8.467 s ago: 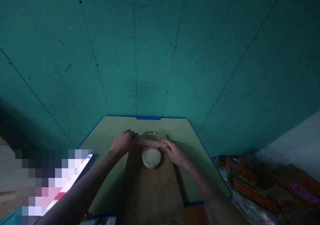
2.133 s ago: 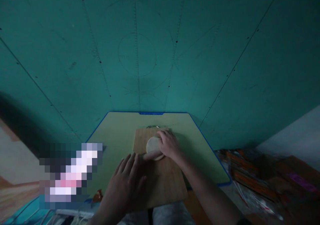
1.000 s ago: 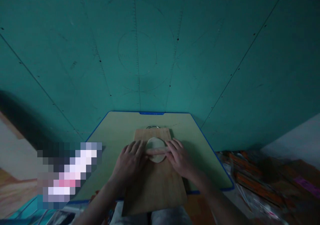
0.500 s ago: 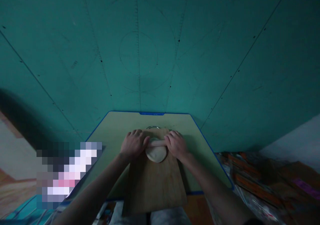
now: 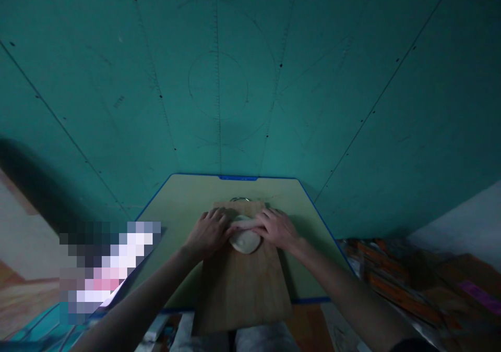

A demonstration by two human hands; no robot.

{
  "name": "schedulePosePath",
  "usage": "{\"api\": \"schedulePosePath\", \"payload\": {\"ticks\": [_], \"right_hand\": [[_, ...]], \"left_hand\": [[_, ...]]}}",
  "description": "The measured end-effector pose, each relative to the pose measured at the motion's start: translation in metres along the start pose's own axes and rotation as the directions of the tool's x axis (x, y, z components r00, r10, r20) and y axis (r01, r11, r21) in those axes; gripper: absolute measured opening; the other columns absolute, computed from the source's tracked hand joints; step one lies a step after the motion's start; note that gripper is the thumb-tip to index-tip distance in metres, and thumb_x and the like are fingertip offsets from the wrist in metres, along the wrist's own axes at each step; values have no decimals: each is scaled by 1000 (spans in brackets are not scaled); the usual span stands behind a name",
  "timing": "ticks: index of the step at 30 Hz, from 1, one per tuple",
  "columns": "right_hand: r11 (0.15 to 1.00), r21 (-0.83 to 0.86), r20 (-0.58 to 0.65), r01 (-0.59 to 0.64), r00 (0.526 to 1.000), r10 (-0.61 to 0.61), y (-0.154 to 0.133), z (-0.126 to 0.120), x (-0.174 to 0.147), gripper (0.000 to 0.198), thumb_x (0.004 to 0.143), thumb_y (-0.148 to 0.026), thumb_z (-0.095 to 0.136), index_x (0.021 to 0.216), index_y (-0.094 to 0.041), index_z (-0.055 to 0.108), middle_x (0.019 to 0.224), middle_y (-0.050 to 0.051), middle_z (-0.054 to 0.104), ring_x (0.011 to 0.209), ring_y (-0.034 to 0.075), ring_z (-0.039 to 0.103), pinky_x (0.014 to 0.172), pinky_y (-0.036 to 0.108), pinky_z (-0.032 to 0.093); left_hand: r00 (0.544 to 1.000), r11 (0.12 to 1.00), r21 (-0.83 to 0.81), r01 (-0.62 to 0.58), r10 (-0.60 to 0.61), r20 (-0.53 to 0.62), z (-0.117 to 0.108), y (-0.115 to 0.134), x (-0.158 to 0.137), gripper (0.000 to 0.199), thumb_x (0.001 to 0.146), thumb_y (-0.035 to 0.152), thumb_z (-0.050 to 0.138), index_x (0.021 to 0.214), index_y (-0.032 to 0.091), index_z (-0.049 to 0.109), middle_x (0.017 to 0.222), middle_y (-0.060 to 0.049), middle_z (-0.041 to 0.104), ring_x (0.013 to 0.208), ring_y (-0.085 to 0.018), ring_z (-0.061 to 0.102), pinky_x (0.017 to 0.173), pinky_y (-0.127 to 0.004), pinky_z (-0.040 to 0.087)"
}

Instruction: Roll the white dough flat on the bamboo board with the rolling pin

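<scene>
A flattened round of dough (image 5: 246,243) lies on the wooden cutting board (image 5: 242,294). Across its upper part rests a pale rolling pin (image 5: 243,223), of which only the middle shows. My left hand (image 5: 210,231) is closed over the pin's left end, and my right hand (image 5: 277,227) is closed over its right end. Both thumbs point inward along the pin, close above the dough. The pin's ends are hidden under my fingers.
The board lies on a light table (image 5: 188,190) with a blue rim and overhangs its near edge. A metal ring (image 5: 240,199) sits at the board's far end. Behind stands a green wall (image 5: 235,81). Cardboard boxes (image 5: 462,279) are on the right; a pixelated bright patch covers the left.
My hands have shifted slightly on the rolling pin, with the thumbs now closer together over the dough. The view has tilted very slightly. The board has stayed in place.
</scene>
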State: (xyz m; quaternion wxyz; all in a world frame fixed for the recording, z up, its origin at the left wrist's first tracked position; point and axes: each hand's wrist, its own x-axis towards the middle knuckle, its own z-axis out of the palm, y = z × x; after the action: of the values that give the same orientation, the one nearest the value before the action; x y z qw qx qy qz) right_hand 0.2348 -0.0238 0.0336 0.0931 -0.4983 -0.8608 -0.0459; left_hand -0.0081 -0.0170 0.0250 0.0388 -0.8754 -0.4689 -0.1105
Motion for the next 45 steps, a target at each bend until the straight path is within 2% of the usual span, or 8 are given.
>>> {"api": "schedulePosePath", "payload": {"ticks": [4,11,17,25,31,34,37,45], "right_hand": [[1000,-14,-18,-15,1000,14,-10,-5,-9,28,93,-43,62,106,-18,64,104,9,68,100,25,63,83,36,47],[998,-51,-3,-46,999,46,-23,-36,-26,26,92,-44,64,104,-21,66,100,9,72,90,25,69,72,33,50],[999,-20,204,-29,979,33,-54,-66,-20,19,90,-38,63,98,-24,72,90,7,78,80,24,73,66,29,49],[997,-77,185,-20,982,34,-58,-55,-26,14,85,-32,67,96,-24,70,87,8,77,79,26,73,68,32,50],[986,70,115,-153,983,144,-30,-42,-33,34,84,-37,71,112,-22,62,96,9,75,86,27,72,71,33,50],[912,320,5,-255,964,268,-15,-30,-24,43,86,-36,70,124,-19,57,113,12,70,100,25,68,79,33,51],[876,438,12,-203,975,220,-12,-10,-3,36,91,-32,64,123,-17,59,124,14,65,115,24,61,93,36,47],[953,277,3,-122,992,126,-47,21,47,18,94,-33,60,94,-18,69,110,9,67,103,20,60,86,31,42]], "left_hand": [[1000,1000,2,-23,23,-18,3,5,-12,36,99,36,45,127,16,57,137,-16,58,129,-28,52,103,-44,43],[992,997,7,-74,73,101,-32,18,-16,16,97,24,48,103,16,60,96,-11,69,92,-24,67,80,-35,51],[969,990,63,-125,108,223,-63,62,-5,20,91,9,46,105,15,59,95,-13,71,87,-29,71,72,-37,52],[954,999,4,-45,42,296,-57,57,-19,20,87,30,56,99,17,66,89,-13,75,84,-29,73,69,-35,53],[946,994,65,87,-103,308,-57,20,-34,19,88,30,53,97,18,66,87,-12,76,83,-28,73,67,-32,49],[912,948,22,316,-310,268,-55,-2,-38,23,93,35,47,94,18,63,86,-11,75,80,-27,73,62,-28,44],[848,863,-75,500,-471,241,-47,-12,-39,26,96,39,44,91,19,60,85,-11,75,81,-26,73,60,-28,41],[762,781,10,625,-612,213,-25,4,-40,31,100,45,36,102,21,56,93,-9,74,86,-27,72,59,-29,42]]}}
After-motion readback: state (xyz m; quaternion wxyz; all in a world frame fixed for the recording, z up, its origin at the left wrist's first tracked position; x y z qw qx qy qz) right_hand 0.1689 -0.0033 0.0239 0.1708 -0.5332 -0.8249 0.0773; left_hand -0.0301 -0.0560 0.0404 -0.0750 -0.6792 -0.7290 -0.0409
